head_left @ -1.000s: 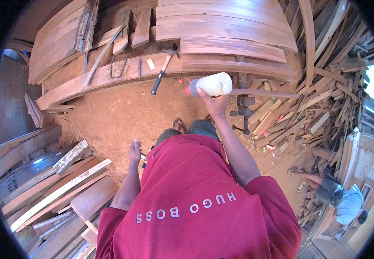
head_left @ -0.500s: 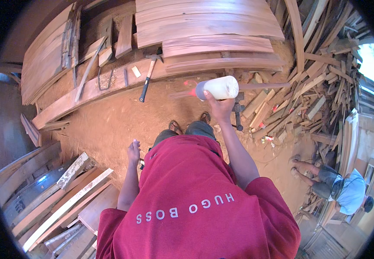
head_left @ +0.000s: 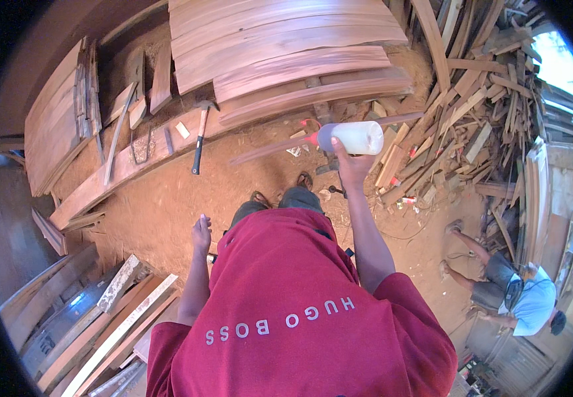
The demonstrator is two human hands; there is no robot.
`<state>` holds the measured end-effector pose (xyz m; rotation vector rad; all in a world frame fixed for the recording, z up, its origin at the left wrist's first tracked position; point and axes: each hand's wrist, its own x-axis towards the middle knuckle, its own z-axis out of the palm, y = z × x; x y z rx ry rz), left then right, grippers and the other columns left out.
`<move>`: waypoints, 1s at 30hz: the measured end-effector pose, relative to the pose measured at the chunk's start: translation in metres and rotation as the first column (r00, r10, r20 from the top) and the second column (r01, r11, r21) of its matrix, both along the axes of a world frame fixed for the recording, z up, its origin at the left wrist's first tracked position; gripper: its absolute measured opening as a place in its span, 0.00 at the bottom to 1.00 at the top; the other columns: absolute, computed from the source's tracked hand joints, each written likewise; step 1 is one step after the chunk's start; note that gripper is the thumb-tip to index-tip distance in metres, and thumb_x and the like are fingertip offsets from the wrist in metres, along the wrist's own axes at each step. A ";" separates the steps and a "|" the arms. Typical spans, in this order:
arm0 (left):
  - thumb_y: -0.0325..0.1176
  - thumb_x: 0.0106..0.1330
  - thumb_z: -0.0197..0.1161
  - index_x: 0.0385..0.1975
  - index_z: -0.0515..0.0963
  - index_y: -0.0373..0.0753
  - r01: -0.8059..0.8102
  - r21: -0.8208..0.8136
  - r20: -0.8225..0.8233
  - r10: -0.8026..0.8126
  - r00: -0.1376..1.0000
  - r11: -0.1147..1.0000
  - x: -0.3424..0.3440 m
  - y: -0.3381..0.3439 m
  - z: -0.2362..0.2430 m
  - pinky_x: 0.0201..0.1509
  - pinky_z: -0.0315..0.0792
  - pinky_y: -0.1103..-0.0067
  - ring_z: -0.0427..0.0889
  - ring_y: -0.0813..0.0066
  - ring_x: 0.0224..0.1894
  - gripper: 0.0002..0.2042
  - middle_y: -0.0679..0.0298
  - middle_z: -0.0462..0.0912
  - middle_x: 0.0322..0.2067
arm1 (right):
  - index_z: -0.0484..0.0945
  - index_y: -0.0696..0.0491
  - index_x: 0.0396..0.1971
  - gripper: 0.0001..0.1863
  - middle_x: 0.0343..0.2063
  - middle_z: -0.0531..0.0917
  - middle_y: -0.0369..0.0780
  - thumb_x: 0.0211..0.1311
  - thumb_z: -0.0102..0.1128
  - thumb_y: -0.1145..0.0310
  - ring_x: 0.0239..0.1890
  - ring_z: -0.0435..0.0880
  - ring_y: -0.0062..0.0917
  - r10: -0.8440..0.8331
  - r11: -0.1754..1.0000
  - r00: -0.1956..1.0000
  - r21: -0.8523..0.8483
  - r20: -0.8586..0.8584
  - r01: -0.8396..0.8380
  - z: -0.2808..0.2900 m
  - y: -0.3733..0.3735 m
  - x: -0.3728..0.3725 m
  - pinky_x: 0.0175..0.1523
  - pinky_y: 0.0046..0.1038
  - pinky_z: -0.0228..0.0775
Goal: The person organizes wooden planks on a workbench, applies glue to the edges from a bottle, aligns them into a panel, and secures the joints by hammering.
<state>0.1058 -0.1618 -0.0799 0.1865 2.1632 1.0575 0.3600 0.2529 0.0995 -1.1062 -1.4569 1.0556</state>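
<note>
Wooden planks (head_left: 119, 336): lower left.
Left hand (head_left: 201, 233): by red shirt (head_left: 266, 264), fingers curled; cannot tell if holding anything.
Hammer (head_left: 200, 139): across long board (head_left: 91, 192).
White bottle (head_left: 364, 137): sideways, red nozzle (head_left: 313, 137) leftward.
Right hand (head_left: 352, 165): wrapped round the bottle.

The right arm (head_left: 372, 245) reaches forward, its wrist (head_left: 353, 188) ahead of the waist, and the right hand (head_left: 356, 165) is raised, clasped in a grip with the thumb (head_left: 338, 147) on top and pointing forward; its other fingers are hidden. The left arm (head_left: 195, 284) hangs along the trunk (head_left: 319, 278), the left hand (head_left: 201, 233) apart from the right, loosely curled, too small to tell how far. The feet (head_left: 305, 179) stand a little apart, the right one farther forward
</note>
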 end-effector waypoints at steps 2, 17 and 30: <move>0.54 0.75 0.45 0.45 0.78 0.28 0.005 -0.026 0.004 -0.004 1.000 1.000 0.006 0.011 0.003 0.40 0.77 0.72 0.82 0.65 0.41 0.29 0.51 0.83 0.38 | 0.69 0.61 0.54 0.33 0.43 0.82 0.41 0.50 0.77 0.73 0.44 0.82 0.24 -0.040 0.999 0.999 -0.006 -0.026 0.040 0.001 0.011 0.011 0.50 0.28 0.77; 0.54 0.75 0.45 0.47 0.78 0.27 0.026 -0.063 0.025 -0.025 0.999 0.998 0.061 0.080 0.011 0.43 0.77 0.72 0.83 0.65 0.43 0.29 0.51 0.84 0.41 | 0.68 0.61 0.56 0.35 0.46 0.81 0.42 0.49 0.78 0.72 0.46 0.82 0.25 -0.129 0.992 0.990 0.003 -0.047 0.130 0.017 0.087 0.093 0.53 0.28 0.75; 0.54 0.75 0.45 0.47 0.78 0.26 0.049 -0.070 0.012 -0.049 0.999 0.996 0.088 0.110 0.001 0.43 0.78 0.71 0.84 0.62 0.45 0.30 0.49 0.84 0.42 | 0.70 0.62 0.54 0.34 0.46 0.81 0.43 0.49 0.78 0.72 0.46 0.82 0.26 -0.254 0.962 0.963 0.083 -0.086 0.261 0.008 0.144 0.144 0.53 0.28 0.75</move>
